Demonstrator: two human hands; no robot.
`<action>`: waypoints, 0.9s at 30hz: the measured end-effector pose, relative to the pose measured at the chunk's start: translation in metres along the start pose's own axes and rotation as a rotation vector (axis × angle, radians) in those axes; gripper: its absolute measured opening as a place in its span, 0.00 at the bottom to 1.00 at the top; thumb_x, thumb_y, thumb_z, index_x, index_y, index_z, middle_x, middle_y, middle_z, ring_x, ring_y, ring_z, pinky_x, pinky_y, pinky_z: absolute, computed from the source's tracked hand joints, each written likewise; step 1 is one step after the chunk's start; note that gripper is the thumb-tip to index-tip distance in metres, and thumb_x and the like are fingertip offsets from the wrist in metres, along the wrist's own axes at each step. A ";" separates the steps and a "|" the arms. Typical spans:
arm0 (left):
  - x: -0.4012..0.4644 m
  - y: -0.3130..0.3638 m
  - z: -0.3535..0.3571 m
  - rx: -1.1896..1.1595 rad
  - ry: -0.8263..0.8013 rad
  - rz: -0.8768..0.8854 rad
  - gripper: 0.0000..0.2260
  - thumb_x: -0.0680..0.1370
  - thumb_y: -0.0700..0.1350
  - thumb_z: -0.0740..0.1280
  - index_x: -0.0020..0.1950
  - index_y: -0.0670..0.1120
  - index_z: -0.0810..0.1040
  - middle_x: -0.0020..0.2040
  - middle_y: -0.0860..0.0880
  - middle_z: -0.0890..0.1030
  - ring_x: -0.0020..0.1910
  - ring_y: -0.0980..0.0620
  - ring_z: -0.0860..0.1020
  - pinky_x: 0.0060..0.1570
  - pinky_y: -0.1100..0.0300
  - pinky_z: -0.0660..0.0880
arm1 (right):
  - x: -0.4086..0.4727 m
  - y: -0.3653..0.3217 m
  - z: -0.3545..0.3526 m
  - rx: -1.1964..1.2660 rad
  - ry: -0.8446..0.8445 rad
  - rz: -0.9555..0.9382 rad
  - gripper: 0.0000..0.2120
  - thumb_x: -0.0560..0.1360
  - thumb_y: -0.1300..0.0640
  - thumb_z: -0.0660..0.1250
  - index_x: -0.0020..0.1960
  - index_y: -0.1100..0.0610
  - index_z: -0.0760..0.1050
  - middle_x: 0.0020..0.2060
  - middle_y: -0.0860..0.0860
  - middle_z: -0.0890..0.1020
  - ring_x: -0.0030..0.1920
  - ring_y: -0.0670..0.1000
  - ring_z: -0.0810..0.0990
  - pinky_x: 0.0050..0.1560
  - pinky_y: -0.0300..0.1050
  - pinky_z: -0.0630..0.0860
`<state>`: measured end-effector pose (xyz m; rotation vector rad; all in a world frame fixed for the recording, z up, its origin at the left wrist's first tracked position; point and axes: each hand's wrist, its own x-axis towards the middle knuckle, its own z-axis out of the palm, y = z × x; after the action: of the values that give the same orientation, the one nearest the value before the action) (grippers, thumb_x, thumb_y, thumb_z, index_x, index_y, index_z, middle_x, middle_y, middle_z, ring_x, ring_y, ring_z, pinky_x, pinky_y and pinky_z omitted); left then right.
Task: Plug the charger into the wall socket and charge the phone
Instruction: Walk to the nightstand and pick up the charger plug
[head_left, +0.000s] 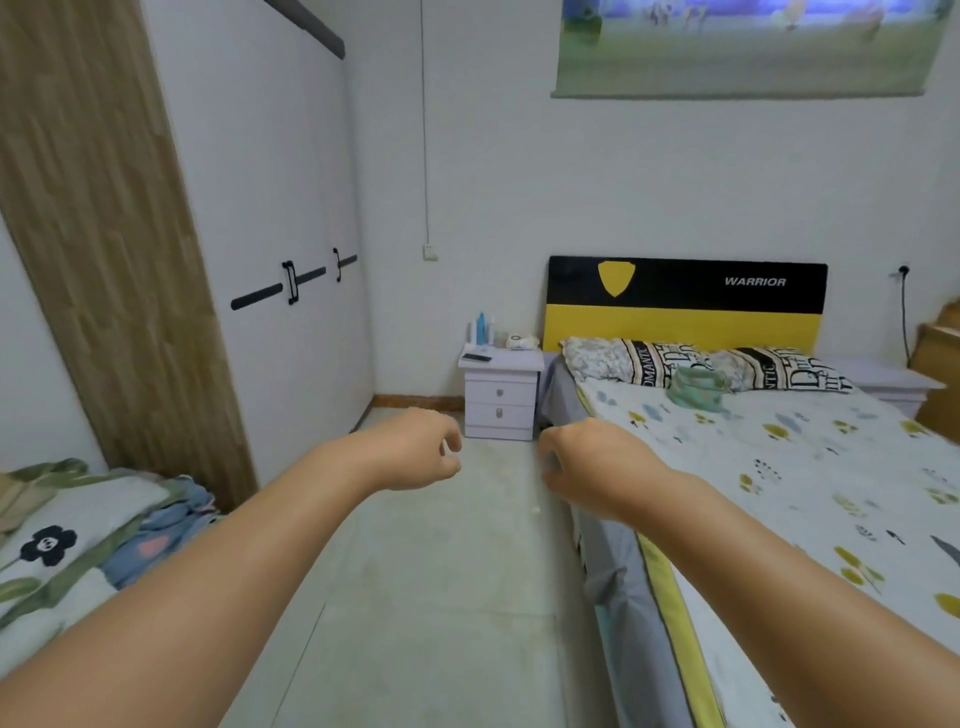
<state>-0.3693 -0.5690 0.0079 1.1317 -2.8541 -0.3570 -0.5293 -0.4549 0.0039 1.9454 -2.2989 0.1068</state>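
While the left hand (415, 449) and right hand (587, 462) hover loosely curled and empty, a phone (476, 357) lies on the nightstand (501, 395).

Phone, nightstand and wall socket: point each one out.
phone (476, 357), head view, middle of its dark face, lying on the nightstand top.
nightstand (500, 413), head view, front of its lower drawer.
wall socket (429, 252), head view, middle of the small white box left of the headboard.

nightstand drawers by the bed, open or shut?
Shut. Both drawer fronts sit flush with the nightstand body, with no gap showing.
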 end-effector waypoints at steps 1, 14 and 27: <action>0.017 -0.008 -0.004 0.006 0.007 0.004 0.15 0.75 0.50 0.61 0.60 0.48 0.73 0.59 0.48 0.78 0.55 0.49 0.75 0.54 0.57 0.72 | 0.019 0.004 0.002 -0.002 0.016 -0.001 0.07 0.72 0.60 0.60 0.47 0.61 0.73 0.37 0.54 0.73 0.38 0.58 0.71 0.32 0.44 0.64; 0.229 -0.095 -0.047 -0.038 0.111 0.035 0.13 0.74 0.47 0.63 0.58 0.47 0.75 0.56 0.47 0.80 0.51 0.49 0.77 0.52 0.57 0.72 | 0.234 0.066 0.029 0.068 0.157 0.044 0.13 0.73 0.58 0.60 0.57 0.56 0.72 0.50 0.58 0.81 0.46 0.59 0.76 0.35 0.43 0.64; 0.453 -0.123 -0.048 -0.159 0.293 0.065 0.10 0.73 0.44 0.64 0.55 0.48 0.75 0.46 0.51 0.80 0.36 0.57 0.72 0.39 0.63 0.67 | 0.428 0.180 0.070 0.119 0.213 0.030 0.17 0.74 0.58 0.60 0.62 0.53 0.72 0.55 0.56 0.81 0.55 0.57 0.77 0.41 0.42 0.67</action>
<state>-0.6118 -0.9742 0.0091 0.9705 -2.5517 -0.3721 -0.7791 -0.8524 0.0008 1.8504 -2.2286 0.4400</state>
